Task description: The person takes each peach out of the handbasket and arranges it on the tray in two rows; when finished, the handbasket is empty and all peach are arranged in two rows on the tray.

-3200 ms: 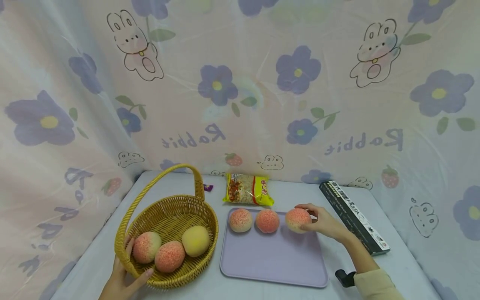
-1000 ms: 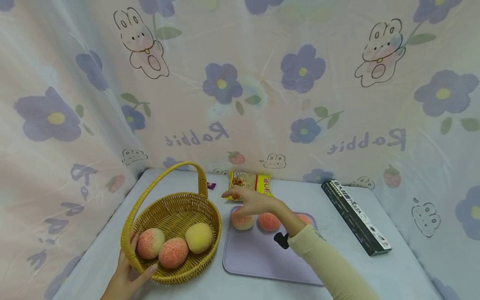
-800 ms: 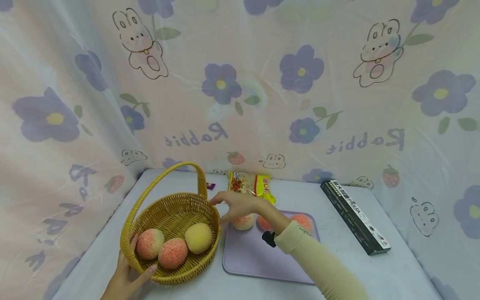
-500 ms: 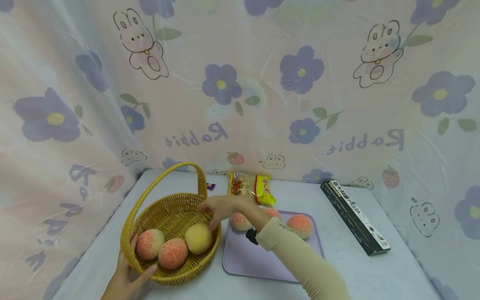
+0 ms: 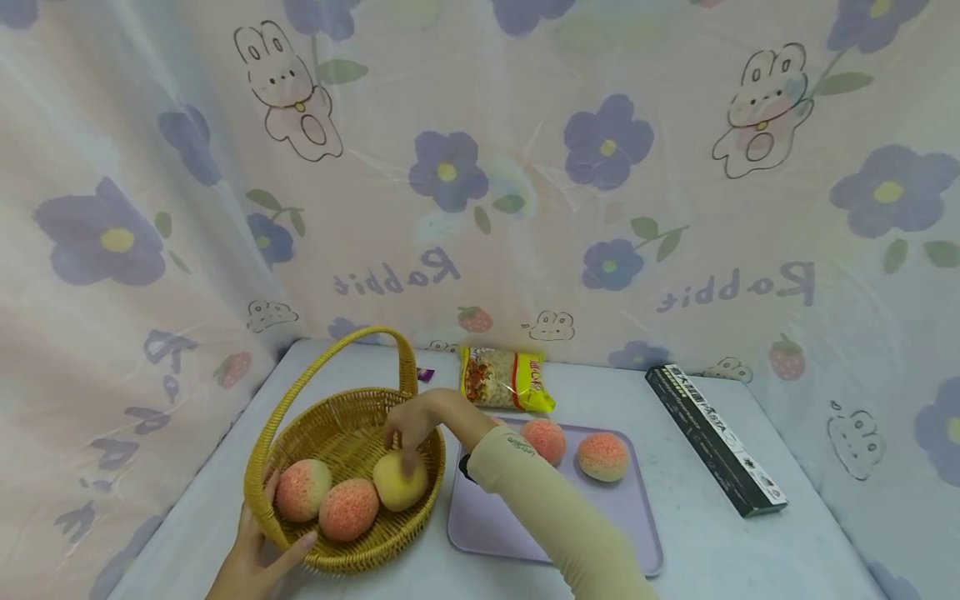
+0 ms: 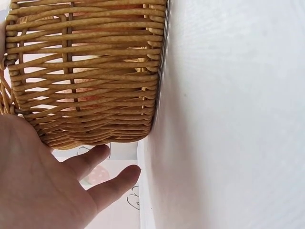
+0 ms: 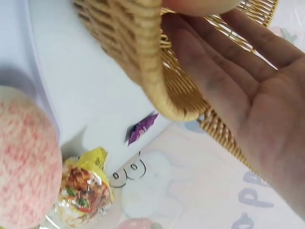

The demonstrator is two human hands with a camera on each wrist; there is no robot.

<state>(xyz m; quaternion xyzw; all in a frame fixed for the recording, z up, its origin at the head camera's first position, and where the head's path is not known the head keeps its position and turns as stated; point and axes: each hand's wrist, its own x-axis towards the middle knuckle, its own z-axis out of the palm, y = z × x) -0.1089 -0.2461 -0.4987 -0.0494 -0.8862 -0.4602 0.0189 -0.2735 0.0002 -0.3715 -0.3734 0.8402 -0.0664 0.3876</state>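
Observation:
My left hand (image 5: 251,546) holds the left side of a woven wicker basket (image 5: 352,562), thumb at the near rim; in the left wrist view two fingers extend past the weave. Inside the basket lie two pink-speckled peaches, one pale pink (image 5: 303,490) and one redder (image 5: 348,510), and a yellow peach (image 5: 397,487). My right hand (image 5: 416,421) reaches over the basket's right rim, with thumb and fingers around the yellow peach. In the right wrist view the fingers curve beneath the peach (image 7: 205,5), partly hidden by the rim.
Right of the basket lies a lilac tray (image 5: 491,529) with pink peaches along its back, one (image 5: 603,457) at the right. Behind are a yellow noodle packet (image 5: 506,379) and a small purple wrapper (image 5: 425,374). A black pasta box (image 5: 716,442) lies at right.
My right hand set a peach down at the tray's right, moved left across the tray and dropped into the basket onto the yellow peach. My left hand stays on the basket.

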